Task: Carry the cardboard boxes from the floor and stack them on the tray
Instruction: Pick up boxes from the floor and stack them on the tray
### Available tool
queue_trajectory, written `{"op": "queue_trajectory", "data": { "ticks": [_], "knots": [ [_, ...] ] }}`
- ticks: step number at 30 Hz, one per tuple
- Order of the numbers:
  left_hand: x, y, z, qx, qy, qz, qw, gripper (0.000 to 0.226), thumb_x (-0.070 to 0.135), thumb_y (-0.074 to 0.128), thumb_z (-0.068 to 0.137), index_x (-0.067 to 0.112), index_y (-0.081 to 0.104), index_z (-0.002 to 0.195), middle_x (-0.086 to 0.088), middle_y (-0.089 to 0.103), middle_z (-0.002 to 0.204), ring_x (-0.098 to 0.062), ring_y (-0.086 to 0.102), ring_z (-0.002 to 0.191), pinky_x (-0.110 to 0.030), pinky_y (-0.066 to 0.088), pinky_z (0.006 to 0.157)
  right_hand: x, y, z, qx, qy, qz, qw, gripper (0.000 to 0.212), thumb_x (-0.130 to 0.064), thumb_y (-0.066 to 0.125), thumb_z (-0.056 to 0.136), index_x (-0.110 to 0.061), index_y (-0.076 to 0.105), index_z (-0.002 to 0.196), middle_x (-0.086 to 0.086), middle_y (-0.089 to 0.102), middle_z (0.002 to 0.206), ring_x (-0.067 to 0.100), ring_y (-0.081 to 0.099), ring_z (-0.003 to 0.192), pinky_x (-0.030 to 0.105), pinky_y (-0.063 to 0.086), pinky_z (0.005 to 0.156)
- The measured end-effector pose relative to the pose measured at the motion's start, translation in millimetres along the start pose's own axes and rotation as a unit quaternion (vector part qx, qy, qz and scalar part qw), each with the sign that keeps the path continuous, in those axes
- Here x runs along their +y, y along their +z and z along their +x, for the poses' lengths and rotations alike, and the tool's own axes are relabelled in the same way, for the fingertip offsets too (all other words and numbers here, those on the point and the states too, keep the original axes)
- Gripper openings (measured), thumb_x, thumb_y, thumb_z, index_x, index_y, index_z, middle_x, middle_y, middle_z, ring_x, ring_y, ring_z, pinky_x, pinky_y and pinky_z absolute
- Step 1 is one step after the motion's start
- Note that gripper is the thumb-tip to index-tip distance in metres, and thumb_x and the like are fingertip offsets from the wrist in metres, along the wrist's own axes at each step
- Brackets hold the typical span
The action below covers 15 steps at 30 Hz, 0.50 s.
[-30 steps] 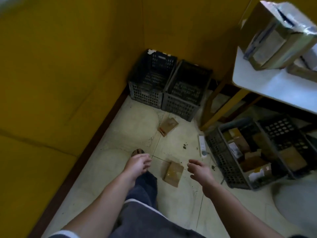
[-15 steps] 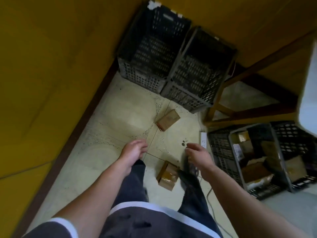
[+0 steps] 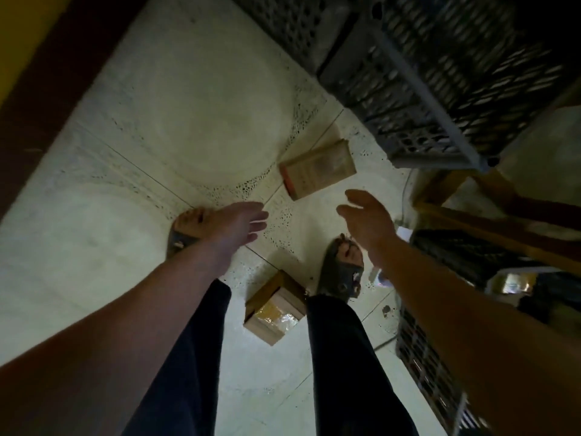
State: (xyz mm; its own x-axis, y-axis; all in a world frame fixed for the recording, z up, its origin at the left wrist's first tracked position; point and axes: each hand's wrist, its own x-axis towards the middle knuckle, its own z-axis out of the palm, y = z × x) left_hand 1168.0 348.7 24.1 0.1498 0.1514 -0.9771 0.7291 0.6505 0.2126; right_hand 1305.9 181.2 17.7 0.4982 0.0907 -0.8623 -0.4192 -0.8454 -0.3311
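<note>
Two-handed, hovering over the pale tiled floor: holding left hand and right hand spread and empty, near the far flat brown cardboard box; straddling the near taped brown cardboard box.

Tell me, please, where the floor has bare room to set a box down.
Widest bare floor lies between the baseboard, the crates and the far box. More lies left of the left foot. It is crowded between the legs, round the near box.
</note>
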Motion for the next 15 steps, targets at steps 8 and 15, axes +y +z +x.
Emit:
{"op": "queue_trajectory", "data": {
  "ticks": [8, 15],
  "knots": [
    [-10.0, 40.1, 115.8, 0.007, 0.036, 0.082, 0.996, 0.05, 0.019, 0.061, 0.092, 0.014, 0.046, 0.14, -0.008, 0.057, 0.132, -0.023, 0.055, 0.119, -0.041, 0.043, 0.106, 25.6, 8.1, 134.0, 0.085, -0.023, -0.073, 0.994, 0.055, -0.023, 0.056, 0.095, -0.023, 0.038, 0.147, 0.005, 0.039, 0.151, 0.025, 0.041, 0.135, 0.027, 0.034, 0.095],
    [-14.3, 64.2, 163.0, 0.027, 0.008, 0.098, 0.995, 0.007, 0.018, 0.059, 0.093, 0.013, 0.056, 0.097, -0.003, 0.053, 0.097, -0.013, 0.049, 0.085, -0.037, 0.043, 0.097, 34.1, 20.8, 182.9, 0.066, -0.02, -0.079, 0.995, 0.044, -0.031, 0.047, 0.1, -0.018, 0.042, 0.142, 0.004, 0.052, 0.128, 0.023, 0.052, 0.111, 0.029, 0.044, 0.08]
  ]
}}
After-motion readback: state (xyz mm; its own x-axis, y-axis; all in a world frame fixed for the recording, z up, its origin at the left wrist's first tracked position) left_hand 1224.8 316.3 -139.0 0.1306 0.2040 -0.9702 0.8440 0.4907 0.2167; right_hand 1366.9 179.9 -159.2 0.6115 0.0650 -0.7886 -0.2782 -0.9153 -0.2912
